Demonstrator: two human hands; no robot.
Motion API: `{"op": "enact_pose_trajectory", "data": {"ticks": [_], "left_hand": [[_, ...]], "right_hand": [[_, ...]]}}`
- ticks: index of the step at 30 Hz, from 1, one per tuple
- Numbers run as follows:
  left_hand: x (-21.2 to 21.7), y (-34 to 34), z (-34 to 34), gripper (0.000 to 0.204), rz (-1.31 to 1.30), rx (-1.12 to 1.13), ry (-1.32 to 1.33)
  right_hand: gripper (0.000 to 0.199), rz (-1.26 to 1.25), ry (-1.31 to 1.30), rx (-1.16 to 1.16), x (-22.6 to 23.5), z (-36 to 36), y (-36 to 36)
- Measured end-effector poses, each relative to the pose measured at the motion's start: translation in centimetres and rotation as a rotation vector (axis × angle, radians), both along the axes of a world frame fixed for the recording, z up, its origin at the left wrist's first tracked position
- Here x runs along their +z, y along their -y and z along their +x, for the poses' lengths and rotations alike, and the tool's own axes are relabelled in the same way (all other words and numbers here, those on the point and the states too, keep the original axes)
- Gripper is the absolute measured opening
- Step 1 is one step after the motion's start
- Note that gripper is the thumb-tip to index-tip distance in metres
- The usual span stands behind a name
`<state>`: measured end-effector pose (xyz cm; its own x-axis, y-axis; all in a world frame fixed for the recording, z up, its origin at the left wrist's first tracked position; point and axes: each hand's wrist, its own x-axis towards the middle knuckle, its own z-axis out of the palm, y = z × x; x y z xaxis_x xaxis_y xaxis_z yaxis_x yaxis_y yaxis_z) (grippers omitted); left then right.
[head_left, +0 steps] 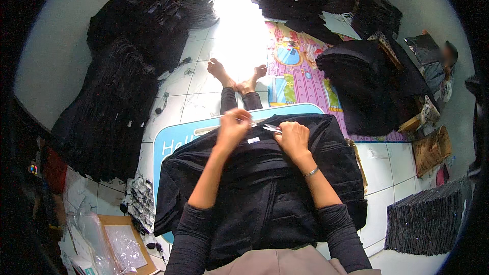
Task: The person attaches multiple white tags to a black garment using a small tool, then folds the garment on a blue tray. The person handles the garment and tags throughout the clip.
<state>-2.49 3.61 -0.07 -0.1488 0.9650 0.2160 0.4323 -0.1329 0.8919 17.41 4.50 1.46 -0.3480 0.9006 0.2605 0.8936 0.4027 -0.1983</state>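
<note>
A black garment [265, 188] lies spread over a blue board [175, 140] on my lap. My left hand [232, 127] pinches the garment's far edge next to a small white label [253, 140]. My right hand [293, 137] is closed on small metal thread snips [271, 129], their tips pointing left toward the label. A thin white thread runs left from my left hand. A silver bracelet [311, 172] sits on my right wrist. My legs and bare feet [237, 79] stretch out ahead on the tiled floor.
Tall stacks of black garments [119, 86] stand at the left, more black piles [364, 86] at the right and at the back. A colourful play mat [295, 71] covers the floor ahead. A person sits at the far right [438, 71]. Plastic bags [109, 244] lie at the lower left.
</note>
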Motion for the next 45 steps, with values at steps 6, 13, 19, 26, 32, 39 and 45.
{"op": "enact_pose_trajectory", "data": {"ticks": [6,13,19,26,32,39,45], "left_hand": [[-1.6,0.9,4.4,0.022,0.031,-0.047,-0.121],[-2.4,0.0,4.6,0.030,-0.042,-0.055,-0.024],[-1.4,-0.8,6.9,0.030,-0.034,-0.061,0.068],[-2.4,-1.2,8.5,0.016,0.411,-0.006,-0.257],[-4.0,-2.1,7.1,0.016,-0.232,-0.065,0.505],[-2.9,-1.1,7.7,0.024,0.085,-0.104,0.058],[-2.7,-1.1,7.7,0.015,0.160,0.007,-0.049]], "right_hand": [[0.014,0.058,-0.197,-0.131,-0.2,1.7,-0.7],[0.019,-0.669,-0.936,0.008,-2.1,4.5,-4.1],[0.023,-0.695,-1.153,0.011,-3.2,3.9,-4.0],[0.027,-0.573,-1.068,-0.106,-3.5,3.3,-4.0],[0.027,-0.290,-0.847,-0.104,-3.7,2.8,-3.9],[0.027,-0.418,-1.033,-0.111,-4.3,2.9,-4.2],[0.026,-0.448,-1.015,-0.098,-4.3,3.0,-4.4]]}}
